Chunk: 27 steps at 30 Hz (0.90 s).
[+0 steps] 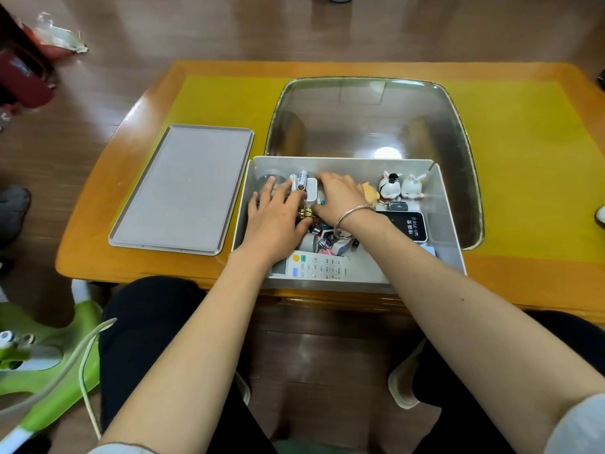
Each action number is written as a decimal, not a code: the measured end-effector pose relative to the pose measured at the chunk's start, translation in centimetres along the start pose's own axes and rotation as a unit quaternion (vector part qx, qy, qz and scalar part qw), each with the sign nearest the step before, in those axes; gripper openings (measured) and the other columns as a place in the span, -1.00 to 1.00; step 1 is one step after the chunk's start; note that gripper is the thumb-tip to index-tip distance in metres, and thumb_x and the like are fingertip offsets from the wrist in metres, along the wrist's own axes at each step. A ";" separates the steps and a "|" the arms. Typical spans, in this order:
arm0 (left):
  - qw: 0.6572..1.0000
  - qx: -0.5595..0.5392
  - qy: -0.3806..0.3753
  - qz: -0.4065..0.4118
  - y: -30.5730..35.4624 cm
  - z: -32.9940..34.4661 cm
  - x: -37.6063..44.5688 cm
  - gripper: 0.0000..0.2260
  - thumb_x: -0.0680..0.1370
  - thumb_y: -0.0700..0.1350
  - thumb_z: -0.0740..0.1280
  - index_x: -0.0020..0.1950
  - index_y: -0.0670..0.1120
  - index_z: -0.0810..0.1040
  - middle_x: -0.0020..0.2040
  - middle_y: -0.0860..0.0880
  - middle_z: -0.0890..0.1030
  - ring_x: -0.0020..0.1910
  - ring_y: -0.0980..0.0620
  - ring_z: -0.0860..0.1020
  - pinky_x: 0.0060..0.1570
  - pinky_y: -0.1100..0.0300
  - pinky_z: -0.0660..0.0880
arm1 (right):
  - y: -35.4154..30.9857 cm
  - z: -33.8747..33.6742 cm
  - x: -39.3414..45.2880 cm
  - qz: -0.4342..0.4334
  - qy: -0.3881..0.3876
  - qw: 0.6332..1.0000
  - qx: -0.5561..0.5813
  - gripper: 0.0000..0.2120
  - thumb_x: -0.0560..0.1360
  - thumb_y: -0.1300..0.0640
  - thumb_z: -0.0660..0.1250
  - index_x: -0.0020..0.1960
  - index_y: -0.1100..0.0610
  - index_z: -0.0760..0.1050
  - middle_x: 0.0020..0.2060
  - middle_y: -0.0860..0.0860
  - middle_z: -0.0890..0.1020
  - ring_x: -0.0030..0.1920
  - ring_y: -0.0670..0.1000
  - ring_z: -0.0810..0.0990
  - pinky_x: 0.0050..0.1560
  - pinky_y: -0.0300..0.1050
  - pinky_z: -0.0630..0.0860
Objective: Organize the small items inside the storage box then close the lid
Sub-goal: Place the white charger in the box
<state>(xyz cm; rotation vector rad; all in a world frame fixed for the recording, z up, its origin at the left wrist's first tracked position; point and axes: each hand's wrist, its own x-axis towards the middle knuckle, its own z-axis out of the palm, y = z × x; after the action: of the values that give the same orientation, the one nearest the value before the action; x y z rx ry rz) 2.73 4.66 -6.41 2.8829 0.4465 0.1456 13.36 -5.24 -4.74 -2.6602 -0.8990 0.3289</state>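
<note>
We're seeing the storage box (448, 224) sitting at the table's (98, 244) near edge, lid (183, 188) lying left of it; inside, remote (311, 267) lying near, batteries (299, 181) far left, two figurines (401, 186) far right.

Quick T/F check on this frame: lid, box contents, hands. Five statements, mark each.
1. The lid lies flat on the table, left of the storage box. True.
2. Both hands are inside the box. True: the left hand and right hand reach into its far-left part.
3. The two rabbit figurines stand in the near-left corner. False: they stand at the far wall, toward the right.
4. The remote control lies against the near wall. True.
5. The bracelet is on the left wrist. False: it is on the right wrist.
</note>
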 end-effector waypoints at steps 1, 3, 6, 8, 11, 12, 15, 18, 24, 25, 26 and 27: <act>1.000 -0.015 0.012 0.002 0.0 0.1 -0.1 -0.58 0.57 0.10 0.25 0.40 0.07 0.31 0.54 -0.04 0.16 0.54 -0.10 -0.05 0.45 -0.16 -0.02 | -0.1 0.2 0.4 -0.005 -0.001 1.000 -0.011 -0.59 0.47 0.00 0.28 0.29 0.05 0.37 0.24 0.04 0.50 0.26 0.17 0.38 0.17 0.04 0.31; 0.999 -0.027 0.020 0.009 0.1 0.3 -0.3 -0.55 0.56 0.08 0.25 0.43 0.09 0.27 0.54 -0.04 0.16 0.53 -0.12 -0.04 0.44 -0.15 -0.01 | -0.3 0.5 0.9 -0.007 -0.001 1.000 -0.012 -0.56 0.45 -0.06 0.29 0.29 0.03 0.37 0.23 0.04 0.50 0.26 0.15 0.38 0.16 0.05 0.29; 1.000 -0.020 0.018 0.013 0.2 0.3 -0.2 -0.50 0.58 0.09 0.21 0.50 0.09 0.19 0.54 -0.02 0.16 0.53 -0.11 -0.04 0.45 -0.14 -0.07 | -0.4 0.6 1.2 -0.004 0.007 1.000 -0.023 -0.60 0.43 -0.09 0.27 0.23 0.02 0.41 0.19 0.05 0.50 0.24 0.13 0.38 0.14 0.04 0.28; 1.000 -0.019 0.019 0.010 0.2 0.3 -0.3 -0.49 0.58 0.10 0.20 0.51 0.08 0.17 0.53 -0.01 0.18 0.53 -0.09 -0.02 0.46 -0.14 -0.10 | -0.3 0.5 1.1 -0.016 0.024 0.999 -0.043 -0.68 0.45 -0.11 0.23 0.13 0.02 0.46 0.11 0.05 0.52 0.19 0.13 0.39 0.06 0.02 0.25; 0.999 -0.027 0.033 -0.004 0.3 0.1 -0.3 -0.51 0.59 0.09 0.19 0.50 0.04 0.19 0.51 -0.03 0.22 0.52 -0.08 0.03 0.46 -0.14 -0.09 | 0.0 0.0 0.4 -0.043 0.059 0.997 -0.032 -0.74 0.44 -0.10 0.26 0.05 0.01 0.49 0.04 0.00 0.57 0.14 0.11 0.40 -0.03 0.00 0.20; 0.999 -0.029 0.042 -0.008 0.3 0.1 -0.3 -0.53 0.59 0.09 0.18 0.48 0.03 0.22 0.50 -0.03 0.25 0.52 -0.08 0.05 0.46 -0.15 -0.07 | 0.2 -0.2 0.1 -0.048 0.069 0.996 -0.018 -0.73 0.42 -0.10 0.29 0.06 0.00 0.49 0.03 -0.02 0.58 0.14 0.11 0.41 -0.03 0.00 0.21; 0.998 -0.030 0.055 -0.014 0.4 0.0 -0.4 -0.56 0.60 0.11 0.15 0.45 0.01 0.27 0.47 -0.04 0.30 0.50 -0.08 0.10 0.46 -0.14 -0.02 | 0.8 -1.1 -1.0 -0.046 0.101 0.993 0.033 -0.64 0.38 -0.05 0.39 0.14 -0.01 0.46 0.09 -0.04 0.56 0.18 0.10 0.42 0.05 0.01 0.25; 0.998 -0.037 0.051 -0.023 0.5 0.0 -0.5 -0.53 0.60 0.17 0.13 0.43 -0.04 0.33 0.47 -0.05 0.30 0.50 -0.08 0.10 0.46 -0.15 -0.01 | 1.3 -2.1 -2.3 -0.063 0.135 0.984 0.093 -0.58 0.33 0.02 0.46 0.15 0.01 0.44 0.08 -0.03 0.55 0.14 0.08 0.46 0.06 0.00 0.29; 0.983 -0.116 0.133 0.051 1.1 -1.8 -1.0 -0.60 0.57 0.01 0.28 0.38 -0.05 0.39 0.38 -0.02 0.42 0.40 -0.01 0.27 0.39 -0.03 0.16 | 2.7 -3.4 -6.0 -0.090 0.137 0.955 0.248 -0.52 0.28 0.25 0.54 0.10 0.00 0.42 -0.04 -0.09 0.55 -0.19 -0.29 0.51 -0.20 -0.46 0.42; 0.979 -0.133 0.139 0.071 1.4 -2.1 -1.4 -0.61 0.55 -0.05 0.30 0.38 -0.06 0.40 0.36 -0.01 0.43 0.37 0.01 0.30 0.35 -0.01 0.20 | 3.1 -3.4 -6.7 -0.077 0.125 0.948 0.281 -0.50 0.28 0.28 0.54 0.09 -0.03 0.40 -0.06 -0.12 0.55 -0.25 -0.33 0.53 -0.25 -0.48 0.43; 0.975 -0.152 0.136 0.088 1.9 -2.3 -1.9 -0.60 0.54 -0.10 0.30 0.38 -0.06 0.39 0.35 -0.01 0.44 0.35 0.02 0.32 0.33 0.01 0.23 | 3.5 -3.4 -7.4 -0.062 0.112 0.942 0.311 -0.49 0.29 0.31 0.53 0.09 -0.03 0.39 -0.05 -0.13 0.56 -0.27 -0.31 0.56 -0.25 -0.44 0.46; 0.972 -0.170 0.129 0.102 2.5 -2.4 -2.4 -0.59 0.53 -0.12 0.31 0.39 -0.06 0.38 0.34 -0.01 0.45 0.33 0.02 0.34 0.31 0.02 0.25 | 3.9 -3.3 -8.0 -0.051 0.099 0.935 0.338 -0.49 0.31 0.32 0.51 0.10 -0.03 0.38 -0.03 -0.10 0.58 -0.24 -0.23 0.60 -0.21 -0.34 0.52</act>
<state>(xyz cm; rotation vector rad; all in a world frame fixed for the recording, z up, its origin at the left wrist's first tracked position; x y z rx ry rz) 0.87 2.12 -3.64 2.5703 0.1444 0.5772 10.31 -13.88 -2.15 -1.9640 -0.6930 0.2752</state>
